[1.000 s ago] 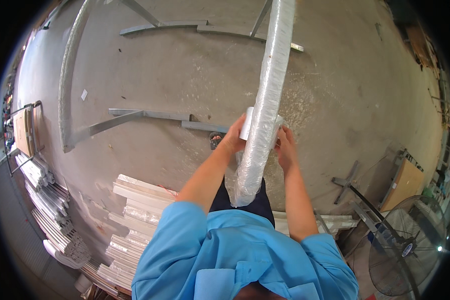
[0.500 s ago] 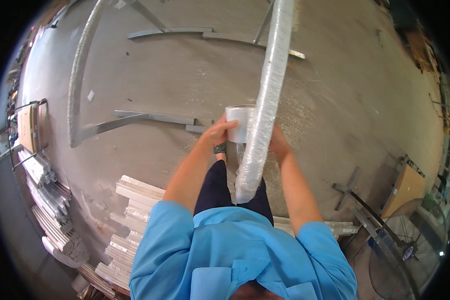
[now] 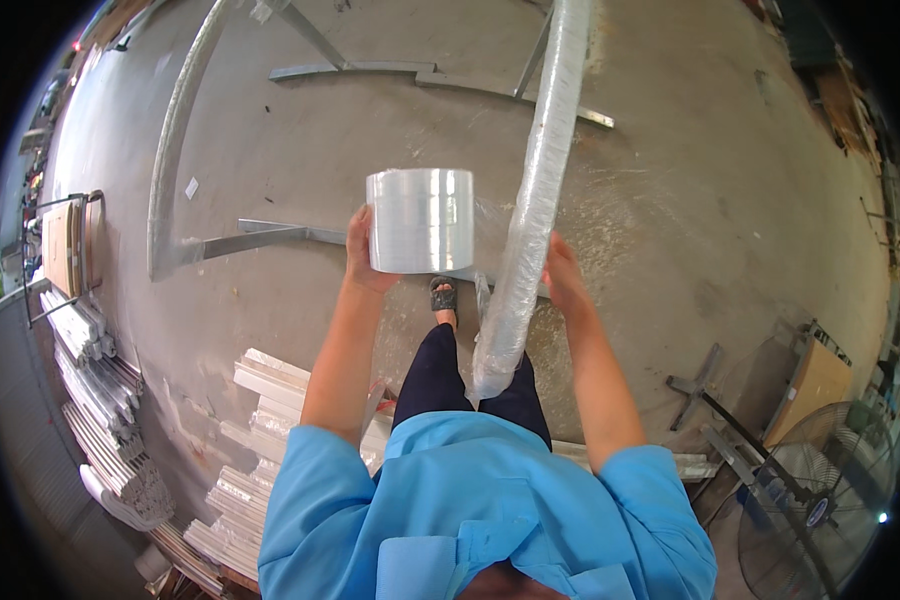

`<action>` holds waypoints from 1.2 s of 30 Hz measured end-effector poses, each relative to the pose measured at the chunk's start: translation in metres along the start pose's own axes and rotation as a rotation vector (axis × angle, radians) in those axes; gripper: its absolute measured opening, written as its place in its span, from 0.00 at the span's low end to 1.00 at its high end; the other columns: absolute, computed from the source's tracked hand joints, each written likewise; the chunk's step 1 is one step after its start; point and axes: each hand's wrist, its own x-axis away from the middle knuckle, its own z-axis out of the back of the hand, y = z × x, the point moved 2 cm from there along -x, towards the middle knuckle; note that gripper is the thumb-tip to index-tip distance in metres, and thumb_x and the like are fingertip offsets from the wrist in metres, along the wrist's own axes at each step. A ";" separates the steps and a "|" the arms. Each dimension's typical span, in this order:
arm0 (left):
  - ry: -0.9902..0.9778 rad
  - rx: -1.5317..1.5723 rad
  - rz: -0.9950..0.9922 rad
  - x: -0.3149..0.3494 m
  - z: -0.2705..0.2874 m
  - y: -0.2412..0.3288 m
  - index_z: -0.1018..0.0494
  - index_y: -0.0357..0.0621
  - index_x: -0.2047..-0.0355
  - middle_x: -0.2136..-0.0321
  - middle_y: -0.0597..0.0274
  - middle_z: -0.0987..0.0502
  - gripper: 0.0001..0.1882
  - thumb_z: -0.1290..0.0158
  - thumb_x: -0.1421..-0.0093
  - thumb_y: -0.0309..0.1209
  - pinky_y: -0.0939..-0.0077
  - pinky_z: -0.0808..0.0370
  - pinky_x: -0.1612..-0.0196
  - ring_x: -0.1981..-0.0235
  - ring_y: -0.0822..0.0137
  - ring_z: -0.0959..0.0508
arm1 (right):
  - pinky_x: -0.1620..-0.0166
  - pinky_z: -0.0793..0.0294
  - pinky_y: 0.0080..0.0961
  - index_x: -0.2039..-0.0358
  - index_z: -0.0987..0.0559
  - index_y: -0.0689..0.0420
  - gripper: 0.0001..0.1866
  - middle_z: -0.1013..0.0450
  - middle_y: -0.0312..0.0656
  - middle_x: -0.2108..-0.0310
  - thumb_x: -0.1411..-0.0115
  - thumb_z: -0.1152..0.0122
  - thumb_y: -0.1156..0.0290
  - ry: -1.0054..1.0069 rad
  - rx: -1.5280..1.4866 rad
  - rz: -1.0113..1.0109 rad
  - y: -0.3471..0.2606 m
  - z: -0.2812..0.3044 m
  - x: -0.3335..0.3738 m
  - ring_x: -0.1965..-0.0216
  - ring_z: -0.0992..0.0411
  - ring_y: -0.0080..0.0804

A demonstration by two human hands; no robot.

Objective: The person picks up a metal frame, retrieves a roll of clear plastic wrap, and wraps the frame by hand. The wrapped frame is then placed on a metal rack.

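Note:
My left hand (image 3: 367, 258) grips a wide roll of clear stretch film (image 3: 420, 222) by its left side and lower edge, to the left of a long bar wrapped in clear film (image 3: 532, 215). A thin strip of film reaches from the roll toward the bar. On the bar's other side is my right hand (image 3: 564, 275), its visible fingers loosely apart and with no object showing in them. The bar partly hides that hand, so I cannot tell whether it touches the wrapping. The bar slants from the top of the view down to my thighs.
Grey metal support legs (image 3: 270, 236) stand on the concrete floor, beside another wrapped bar (image 3: 175, 140). Stacked white lengths (image 3: 270, 395) lie at the lower left, near wrapped bundles (image 3: 95, 365). A pedestal fan (image 3: 818, 510) and a brown board (image 3: 810, 385) stand at right.
The film roll has moved left, out from beside the wrapped bar, and up closer to me. My left hand has gone with it; my right hand stays at the bar's right side.

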 end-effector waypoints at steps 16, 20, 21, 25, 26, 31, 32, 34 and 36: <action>0.109 -1.414 -0.207 -0.013 -0.180 -0.139 0.44 0.40 0.37 0.49 0.35 0.40 0.38 0.46 0.42 0.48 0.56 0.39 0.45 0.48 0.47 0.39 | 0.48 0.31 0.34 0.37 0.50 0.59 0.50 0.35 0.54 0.48 0.51 0.29 0.56 0.191 0.128 0.397 -0.085 0.046 0.054 0.49 0.32 0.39; 0.111 -0.937 -0.043 -0.021 -0.155 -0.117 0.36 0.41 0.42 0.54 0.51 0.29 0.30 0.45 0.41 0.40 0.67 0.32 0.52 0.55 0.63 0.30 | 0.48 0.31 0.33 0.39 0.46 0.59 0.48 0.34 0.54 0.49 0.54 0.27 0.60 0.236 -0.091 0.381 -0.072 0.050 0.039 0.49 0.32 0.41; 0.210 -0.971 -0.052 -0.024 -0.141 -0.101 0.34 0.42 0.44 0.57 0.57 0.28 0.27 0.45 0.41 0.39 0.69 0.31 0.53 0.57 0.67 0.29 | 0.48 0.30 0.33 0.40 0.45 0.59 0.47 0.34 0.54 0.49 0.55 0.27 0.60 0.233 -0.041 0.438 -0.074 0.049 0.041 0.49 0.32 0.41; 0.381 -0.970 0.023 -0.040 -0.065 -0.061 0.32 0.44 0.45 0.58 0.63 0.26 0.24 0.45 0.41 0.36 0.71 0.30 0.55 0.57 0.71 0.28 | 0.50 0.29 0.32 0.40 0.42 0.58 0.47 0.32 0.52 0.51 0.58 0.26 0.61 0.499 0.265 0.552 -0.081 0.045 0.057 0.51 0.29 0.39; 0.361 -0.919 0.139 -0.042 -0.048 -0.068 0.32 0.45 0.45 0.57 0.62 0.27 0.24 0.45 0.41 0.36 0.70 0.31 0.53 0.55 0.69 0.29 | 0.51 0.28 0.31 0.40 0.41 0.58 0.48 0.31 0.52 0.52 0.59 0.26 0.61 0.571 0.388 0.577 -0.082 0.046 0.057 0.52 0.29 0.38; 0.180 -0.831 0.531 -0.080 0.013 -0.105 0.39 0.49 0.39 0.46 0.57 0.33 0.34 0.42 0.44 0.42 0.66 0.36 0.45 0.45 0.62 0.34 | 0.53 0.27 0.30 0.41 0.40 0.60 0.45 0.29 0.50 0.54 0.57 0.26 0.63 0.606 0.461 0.354 -0.055 0.054 0.004 0.55 0.27 0.37; 0.203 -0.806 0.572 -0.085 0.022 -0.112 0.42 0.50 0.38 0.45 0.57 0.35 0.36 0.42 0.45 0.43 0.66 0.38 0.44 0.44 0.62 0.35 | 0.53 0.27 0.31 0.42 0.39 0.60 0.43 0.28 0.50 0.55 0.56 0.27 0.63 0.570 0.395 0.246 -0.045 0.054 -0.011 0.55 0.27 0.37; 0.243 -0.776 0.648 -0.090 0.036 -0.120 0.47 0.51 0.36 0.41 0.57 0.39 0.42 0.41 0.46 0.46 0.64 0.40 0.41 0.41 0.61 0.38 | 0.55 0.26 0.32 0.44 0.36 0.60 0.37 0.28 0.48 0.55 0.52 0.29 0.62 0.412 0.288 0.147 -0.023 0.039 -0.035 0.57 0.26 0.36; 0.158 -0.698 0.671 -0.091 0.046 -0.122 0.49 0.53 0.35 0.40 0.56 0.41 0.43 0.40 0.47 0.46 0.62 0.41 0.40 0.40 0.60 0.39 | 0.57 0.25 0.33 0.45 0.33 0.60 0.32 0.27 0.47 0.56 0.48 0.32 0.62 0.254 0.113 0.023 -0.004 0.019 -0.045 0.58 0.26 0.35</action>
